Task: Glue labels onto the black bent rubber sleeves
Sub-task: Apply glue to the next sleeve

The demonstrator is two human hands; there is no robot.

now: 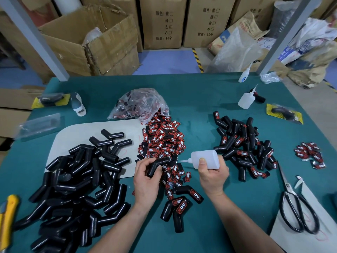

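Observation:
My left hand (145, 178) grips a black bent rubber sleeve (158, 164) above the table. My right hand (212, 175) holds a translucent glue bottle (206, 158) on its side, its nozzle pointing left at the sleeve's upper end. Just behind lies a heap of red-and-black labels (164, 141) spilling from a plastic bag (140, 105). A big pile of unlabelled sleeves (76, 183) fills the left. Labelled sleeves (244, 147) are piled on the right, and three more (180, 203) lie between my forearms.
Black scissors (295, 207) lie at the right, with a small label heap (310, 154) beyond them. Two more glue bottles (246, 99) stand at the back right. A yellow utility knife (7, 220) sits at the left edge. Cardboard boxes (162, 22) stand behind the green table (200, 99).

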